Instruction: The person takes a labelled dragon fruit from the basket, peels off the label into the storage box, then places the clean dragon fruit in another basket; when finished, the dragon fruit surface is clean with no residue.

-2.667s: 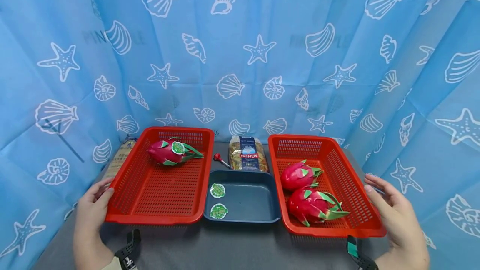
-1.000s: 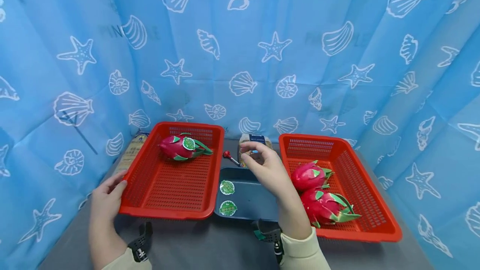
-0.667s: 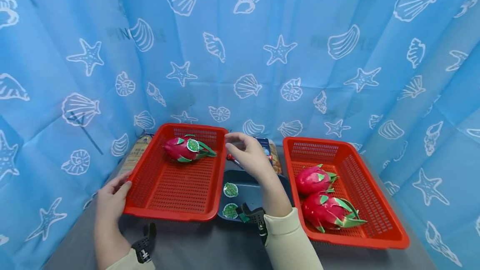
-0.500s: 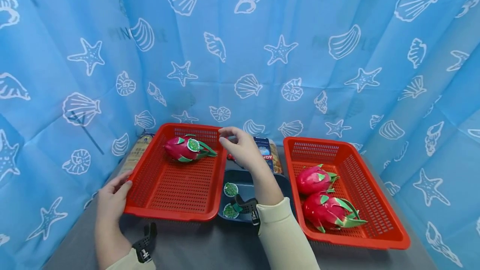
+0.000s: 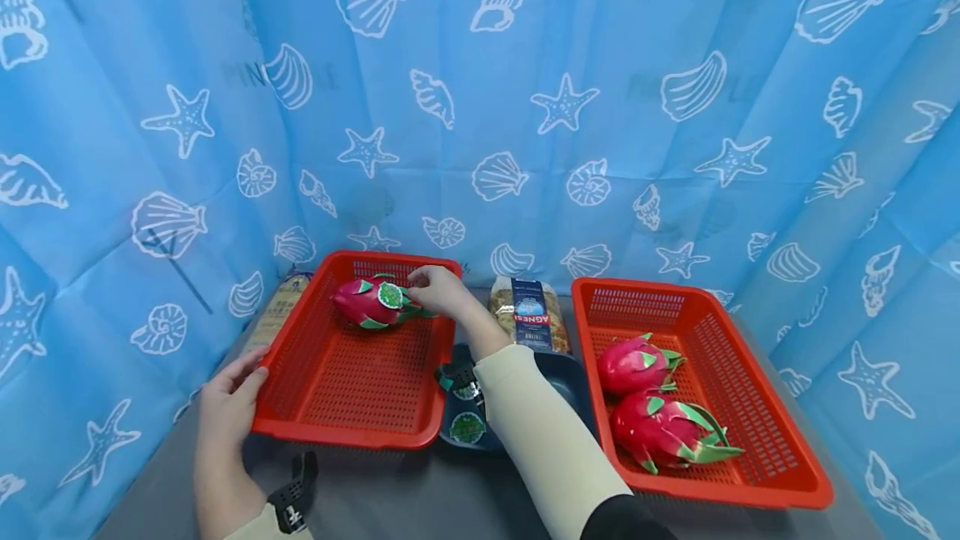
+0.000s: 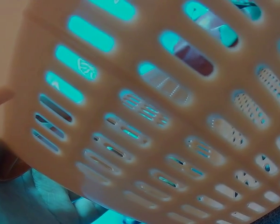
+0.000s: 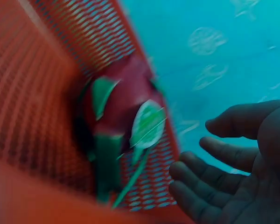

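Observation:
In the head view, a red dragon fruit (image 5: pixel 362 304) with a round green-and-white sticker (image 5: pixel 391 295) lies at the back of the left red basket (image 5: pixel 352 382). My right hand (image 5: pixel 444 293) reaches over that basket's right rim, fingertips by the fruit's green leaf tips. The right wrist view shows this hand (image 7: pixel 228 179) with loosely bent, parted fingers, apart from the dragon fruit (image 7: pixel 123 91) and holding nothing. My left hand (image 5: pixel 227 407) rests against the basket's left edge, thumb and fingers at the rim. The basket wall (image 6: pixel 107 88) covers most of the left wrist view.
A second red basket (image 5: pixel 765 390) on the right holds two dragon fruits (image 5: pixel 636 363). Between the baskets, a dark blue tray (image 5: pixel 562 369) bears stickers (image 5: pixel 467 427), partly behind my right arm. Behind it stands an AGNESI pasta bag (image 5: pixel 531 307). Another package (image 5: pixel 277 312) leans at the left.
My right hand has left the right basket's outer side, crossed over the tray and come to the left basket's dragon fruit. My left hand stays at the left rim. The view has shifted slightly.

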### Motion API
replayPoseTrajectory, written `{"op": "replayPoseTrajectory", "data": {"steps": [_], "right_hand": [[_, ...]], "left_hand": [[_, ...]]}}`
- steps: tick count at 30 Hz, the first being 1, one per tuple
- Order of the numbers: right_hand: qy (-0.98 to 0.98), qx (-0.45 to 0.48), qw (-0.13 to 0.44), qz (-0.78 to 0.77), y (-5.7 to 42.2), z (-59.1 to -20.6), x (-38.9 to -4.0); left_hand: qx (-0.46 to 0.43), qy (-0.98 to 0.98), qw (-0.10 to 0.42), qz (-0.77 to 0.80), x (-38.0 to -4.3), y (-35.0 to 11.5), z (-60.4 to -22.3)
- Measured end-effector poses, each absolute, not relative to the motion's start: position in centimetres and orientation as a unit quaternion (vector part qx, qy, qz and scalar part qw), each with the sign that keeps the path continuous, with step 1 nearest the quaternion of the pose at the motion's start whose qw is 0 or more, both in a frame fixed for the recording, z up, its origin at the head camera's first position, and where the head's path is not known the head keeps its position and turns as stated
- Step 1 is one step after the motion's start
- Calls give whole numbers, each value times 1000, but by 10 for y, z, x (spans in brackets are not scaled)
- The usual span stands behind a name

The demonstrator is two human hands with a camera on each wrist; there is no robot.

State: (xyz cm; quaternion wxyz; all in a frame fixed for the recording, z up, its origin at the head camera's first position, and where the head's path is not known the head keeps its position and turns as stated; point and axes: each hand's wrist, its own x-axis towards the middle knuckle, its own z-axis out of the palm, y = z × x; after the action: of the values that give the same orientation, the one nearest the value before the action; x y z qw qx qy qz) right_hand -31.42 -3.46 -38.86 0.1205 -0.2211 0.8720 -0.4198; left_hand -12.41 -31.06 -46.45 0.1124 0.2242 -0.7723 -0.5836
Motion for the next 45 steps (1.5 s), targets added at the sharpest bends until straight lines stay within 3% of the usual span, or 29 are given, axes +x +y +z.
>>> {"op": "replayPoseTrajectory", "data": {"steps": [12, 19, 35, 45], "right_hand": [[889, -233, 162, -359, -46, -406, -339], [896, -233, 217, -310, -53, -412, -343], [915, -222, 193, -276, -65, -416, -342], [914, -230, 207, -264, -66, -417, -334]], "left_hand": [[225, -771, 120, -583, -124, -311, -466], [224, -768, 101, -592, -124, -308, -469], [233, -765, 110, -590, -124, -310, -464], [228, -762, 114, -595, -123, -310, -465]]}}
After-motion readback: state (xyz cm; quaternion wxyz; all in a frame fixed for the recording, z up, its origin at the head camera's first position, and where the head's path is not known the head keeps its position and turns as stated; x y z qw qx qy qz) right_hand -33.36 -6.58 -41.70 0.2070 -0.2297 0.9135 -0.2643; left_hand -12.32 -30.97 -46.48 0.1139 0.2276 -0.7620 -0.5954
